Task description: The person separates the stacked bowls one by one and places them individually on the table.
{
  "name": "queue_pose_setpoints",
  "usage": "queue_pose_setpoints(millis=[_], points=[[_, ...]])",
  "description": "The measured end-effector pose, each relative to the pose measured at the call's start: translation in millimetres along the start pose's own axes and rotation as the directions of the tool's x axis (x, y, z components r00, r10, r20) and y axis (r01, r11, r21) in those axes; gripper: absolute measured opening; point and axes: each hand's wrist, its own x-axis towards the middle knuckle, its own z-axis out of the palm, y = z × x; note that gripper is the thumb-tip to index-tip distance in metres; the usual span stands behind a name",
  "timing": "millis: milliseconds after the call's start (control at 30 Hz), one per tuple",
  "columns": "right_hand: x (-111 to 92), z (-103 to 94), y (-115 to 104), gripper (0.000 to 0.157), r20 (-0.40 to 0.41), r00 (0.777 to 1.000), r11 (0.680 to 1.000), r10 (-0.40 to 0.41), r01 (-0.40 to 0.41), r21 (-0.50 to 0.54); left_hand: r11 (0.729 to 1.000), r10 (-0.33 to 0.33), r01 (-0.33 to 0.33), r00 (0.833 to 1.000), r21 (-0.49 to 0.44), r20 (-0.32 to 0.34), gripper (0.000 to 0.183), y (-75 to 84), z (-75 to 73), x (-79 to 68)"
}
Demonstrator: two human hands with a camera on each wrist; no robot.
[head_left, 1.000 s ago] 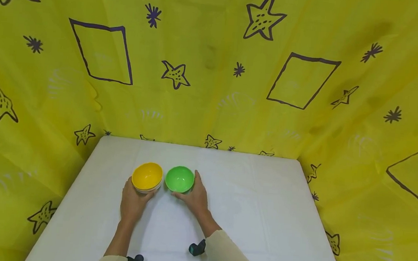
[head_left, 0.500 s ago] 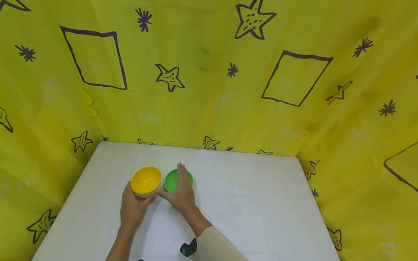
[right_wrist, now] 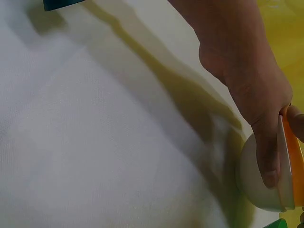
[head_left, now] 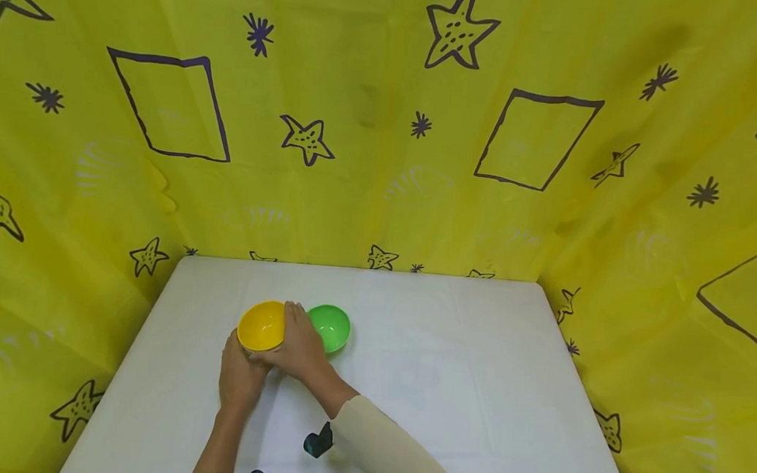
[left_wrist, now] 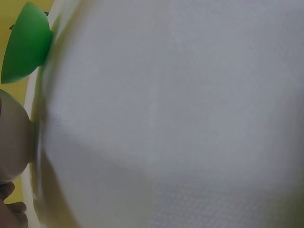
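Observation:
A yellow bowl (head_left: 260, 325) sits nested in a white bowl (right_wrist: 254, 171) on the left part of the table. From the near left side my left hand (head_left: 241, 375) grips the stack, its thumb along the white bowl's outside in the right wrist view. My right hand (head_left: 298, 344) has its fingers over the yellow bowl's right rim and its thumb at the near rim, beside the left thumb. Directly to the right stands a green bowl (head_left: 331, 327), partly hidden behind the right hand. The left wrist view shows the green bowl's footed outside (left_wrist: 27, 45).
A white cloth covers the table (head_left: 460, 389). Yellow curtains (head_left: 368, 199) with drawn stars and frames close off the back and both sides. Dark wrist cameras (head_left: 319, 440) stick out from the sleeves above the table.
My right hand has let go of the green bowl and moved left across it to the yellow bowl's right rim. The left hand keeps its grip on the stack.

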Motion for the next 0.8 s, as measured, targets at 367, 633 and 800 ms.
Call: queue_pose_setpoints(millis=[367,633,800], points=[[3.5,6.3,-1.7,0.114,0.016,0.998,0.998,0.061,-0.06,-0.015,1.0,0.017,-0.017,0.999,0.004,-0.031,0.078,-6.6,0.6,2.6],[1.8,5.1,-3.2,0.111,0.01,0.995,0.995,0.097,-0.097,0.007,0.999,-0.005,0.005,1.0,-0.034,0.004,0.081,-5.6,1.4,2.0],[3.6,5.4,-2.6,0.104,0.005,0.995,0.995,0.097,-0.097,0.032,1.0,-0.012,0.012,1.0,-0.019,-0.004,0.081,-4.5,1.1,2.8]])
